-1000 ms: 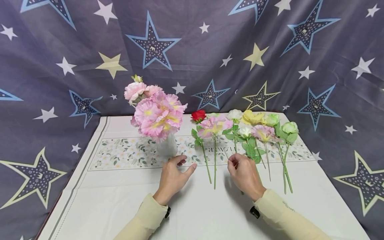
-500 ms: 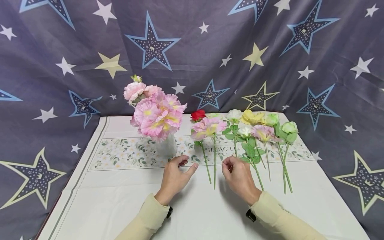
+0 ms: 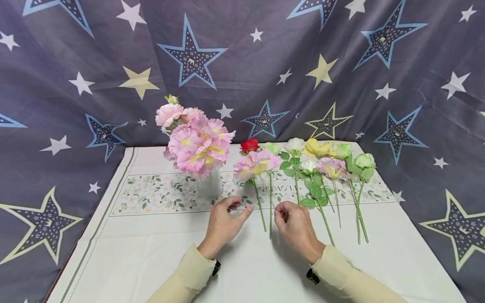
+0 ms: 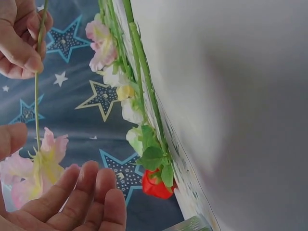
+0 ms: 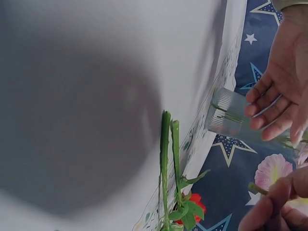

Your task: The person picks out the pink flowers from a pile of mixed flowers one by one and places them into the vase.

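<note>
My right hand (image 3: 297, 227) pinches the thin green stem of a pink-and-yellow artificial flower (image 3: 257, 164) between thumb and fingertips. Its ruffled bloom tilts up and to the left, overlapping the stem of a red rose (image 3: 250, 145) in the head view. The left wrist view shows the stem (image 4: 36, 106) rising from the bloom to the pinching fingers. My left hand (image 3: 225, 225) has its fingers extended and thumb spread, holding nothing. It is beside a clear ribbed vase (image 3: 210, 185), which bears a bunch of pink flowers (image 3: 201, 145).
Right of the vase lie several loose flowers, among them a yellow bloom (image 3: 318, 147), a white rose (image 3: 295, 145), another pink-and-yellow flower (image 3: 333, 167) and a pale green rose (image 3: 365, 160). A floral-print strip (image 3: 159, 195) runs across the white tablecloth (image 3: 147, 252). A starry curtain (image 3: 242, 63) hangs behind.
My right hand has moved left with the pink-and-yellow flower, toward the left hand and vase. The stem it earlier covered on the right now shows. The left hand has shifted slightly right.
</note>
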The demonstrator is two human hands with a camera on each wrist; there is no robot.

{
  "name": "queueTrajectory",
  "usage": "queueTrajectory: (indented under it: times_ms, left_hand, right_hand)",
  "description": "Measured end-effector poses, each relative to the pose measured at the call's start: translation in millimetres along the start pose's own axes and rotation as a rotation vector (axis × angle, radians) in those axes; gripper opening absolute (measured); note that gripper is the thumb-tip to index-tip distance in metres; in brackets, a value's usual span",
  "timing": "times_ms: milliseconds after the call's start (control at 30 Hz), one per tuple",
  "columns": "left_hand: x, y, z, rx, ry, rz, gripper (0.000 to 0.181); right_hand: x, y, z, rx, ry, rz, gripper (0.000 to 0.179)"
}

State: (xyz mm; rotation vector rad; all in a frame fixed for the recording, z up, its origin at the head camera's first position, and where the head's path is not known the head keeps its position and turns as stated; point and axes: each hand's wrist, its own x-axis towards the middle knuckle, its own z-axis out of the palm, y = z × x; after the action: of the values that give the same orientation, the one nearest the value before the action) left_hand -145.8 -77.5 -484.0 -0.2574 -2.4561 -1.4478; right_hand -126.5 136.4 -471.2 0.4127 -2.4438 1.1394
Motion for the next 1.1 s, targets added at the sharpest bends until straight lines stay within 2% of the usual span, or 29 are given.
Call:
queueTrajectory:
  times_ms: [433, 767, 1100]
  left_hand:
    - [1.9, 6.7, 4.3, -0.044, -0.062, -0.008, 0.038]
    - [5.4, 13.8, 9.7, -0.104, -0.062, -0.020, 0.035]
    - [9.6, 21.5, 13.2, -0.157, -0.020, 0.025, 0.021]
  right_hand:
    - [-3.0, -7, 5, -0.009, -0.007, -0.044, 0.018]
    - [-8.1, -11, 12, 0.019, 0.007, -0.066, 0.019]
    - [-12.4, -11, 15, 0.005, 0.027, -0.122, 0.021]
